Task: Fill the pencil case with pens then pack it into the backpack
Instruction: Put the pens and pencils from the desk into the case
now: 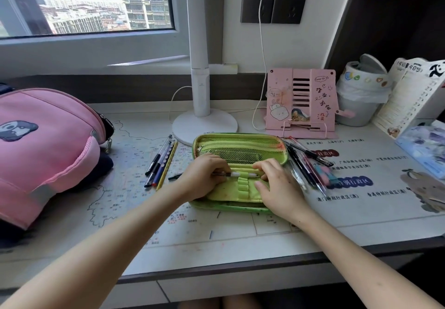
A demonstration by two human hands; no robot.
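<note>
A green pencil case [240,147] lies open on the desk, mesh lid folded back, elastic loops on its inner flap. My left hand [204,176] pinches a white pen [240,175] that passes through a loop. My right hand [277,186] rests on the flap and touches the pen's right end. Several loose pens and a yellow pencil [161,164] lie left of the case. More pens [305,164] lie to its right. The pink backpack [43,147] lies on its side at the desk's left end.
A white lamp base [204,123] stands just behind the case. A pink book stand [301,104], a small lined bin [361,94] and books [414,97] fill the back right. A white cable [261,68] hangs from the wall socket. The desk edge [240,267] runs near me.
</note>
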